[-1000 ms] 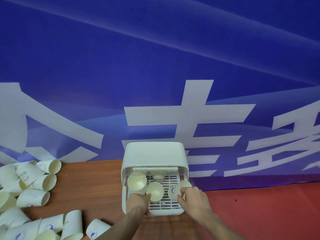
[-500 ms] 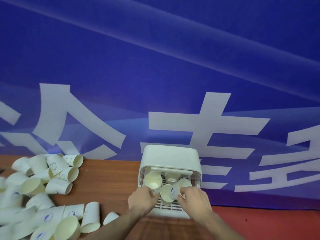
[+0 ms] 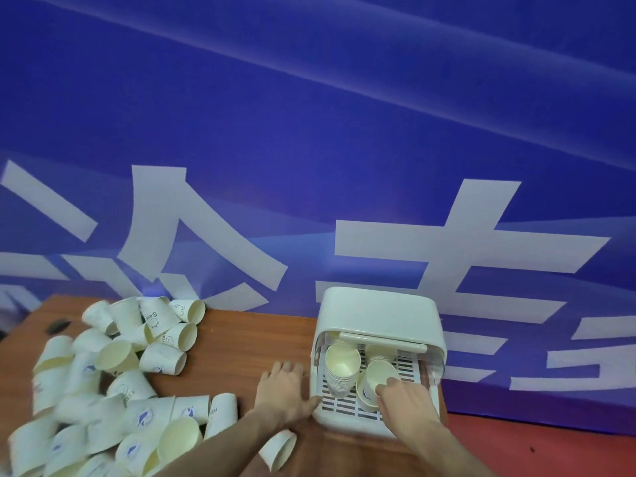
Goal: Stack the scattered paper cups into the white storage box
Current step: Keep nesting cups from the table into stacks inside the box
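Observation:
The white storage box stands on the wooden table with its front open and a slatted tray pulled out. Inside, a stack of paper cups sits at the left, and further cups show dimly behind. My right hand holds a tilted paper cup on the tray, fingers at its rim. Just left of the box, my left hand hovers with fingers spread and relaxed, holding nothing. A heap of several scattered cups lies at the table's left.
One loose cup lies under my left forearm near the table's front. A dark small object rests at the far left edge. A blue banner with white characters hangs right behind the table. Red floor shows at the lower right.
My left hand has left the box's tray and moved left, out beside the box. The right hand stays on its cup in the tray. The view has swung left, showing more of the heap.

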The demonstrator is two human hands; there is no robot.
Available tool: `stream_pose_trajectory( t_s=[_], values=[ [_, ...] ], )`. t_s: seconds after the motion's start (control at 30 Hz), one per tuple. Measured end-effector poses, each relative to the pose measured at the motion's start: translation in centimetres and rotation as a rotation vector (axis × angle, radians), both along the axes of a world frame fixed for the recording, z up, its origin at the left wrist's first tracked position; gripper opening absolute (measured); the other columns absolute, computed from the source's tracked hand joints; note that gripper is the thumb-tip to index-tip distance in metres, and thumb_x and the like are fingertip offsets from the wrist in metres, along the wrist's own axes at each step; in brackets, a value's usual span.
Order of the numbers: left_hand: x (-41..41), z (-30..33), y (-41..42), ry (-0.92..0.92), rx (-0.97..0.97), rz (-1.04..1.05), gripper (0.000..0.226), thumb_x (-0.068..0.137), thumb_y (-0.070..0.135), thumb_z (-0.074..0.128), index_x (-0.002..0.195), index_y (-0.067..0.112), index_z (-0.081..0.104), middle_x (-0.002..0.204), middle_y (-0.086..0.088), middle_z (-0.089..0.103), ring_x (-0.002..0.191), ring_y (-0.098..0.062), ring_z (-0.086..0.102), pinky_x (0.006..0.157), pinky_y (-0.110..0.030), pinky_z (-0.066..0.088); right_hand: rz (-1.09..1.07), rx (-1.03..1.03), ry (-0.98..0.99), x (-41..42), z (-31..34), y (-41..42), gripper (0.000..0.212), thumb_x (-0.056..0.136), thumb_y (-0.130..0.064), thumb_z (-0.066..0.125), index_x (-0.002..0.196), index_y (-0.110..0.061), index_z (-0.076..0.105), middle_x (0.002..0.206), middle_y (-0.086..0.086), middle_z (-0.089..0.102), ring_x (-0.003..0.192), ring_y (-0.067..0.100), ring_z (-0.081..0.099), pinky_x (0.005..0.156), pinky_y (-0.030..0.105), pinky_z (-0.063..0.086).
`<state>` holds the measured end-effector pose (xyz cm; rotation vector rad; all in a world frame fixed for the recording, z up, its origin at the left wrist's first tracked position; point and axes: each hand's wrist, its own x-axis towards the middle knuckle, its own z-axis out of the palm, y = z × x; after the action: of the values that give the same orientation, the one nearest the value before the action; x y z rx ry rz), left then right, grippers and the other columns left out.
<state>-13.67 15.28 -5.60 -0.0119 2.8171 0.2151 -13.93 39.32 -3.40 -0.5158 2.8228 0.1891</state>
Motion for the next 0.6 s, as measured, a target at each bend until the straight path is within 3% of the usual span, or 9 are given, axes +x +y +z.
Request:
stream_pose_trajectory(
  t_s=[0.17,0.47,0.6],
  values=[
    [-0.6,-1.0,-0.9,-0.034,-0.006,-0.04,0.068,0.078,0.068,0.052,0.13,0.024,0.047,0.138,0.001,0.044,0.132,-0.022,0.035,0.106,-0.043,0.03,-0.02,0.015,-0.04,-0.5,-1.2,-0.5,0.028,0.097,-0.02,0.039,0.116,-0.018,0.06,0.116,0.005,0.061,0.107,0.029,0.061,0.081,0.034,0.045],
    [-2.1,-1.6,-2.5,-0.036,0.019,-0.022,0.068,0.078,0.068,0.051,0.131,0.027,0.046,0.136,0.001,0.045,0.132,-0.022,0.035,0.106,-0.043,0.031,-0.038,0.023,-0.035,-1.2,-0.3,-0.9,0.03,0.096,-0.035,0.04,0.114,-0.019,0.056,0.117,0.004,0.061,0.108,0.028,0.06,0.082,0.036,0.046],
    [-1.2,-1.2,-3.0,-0.012,0.032,-0.017,0.069,0.077,0.068,0.051,0.131,0.026,0.046,0.135,0.001,0.045,0.131,-0.023,0.036,0.105,-0.043,0.031,-0.031,0.023,0.005,-0.5,0.7,-1.7,0.029,0.093,-0.038,0.046,0.11,-0.02,0.062,0.113,0.004,0.062,0.111,0.026,0.057,0.092,0.038,0.042]
  ],
)
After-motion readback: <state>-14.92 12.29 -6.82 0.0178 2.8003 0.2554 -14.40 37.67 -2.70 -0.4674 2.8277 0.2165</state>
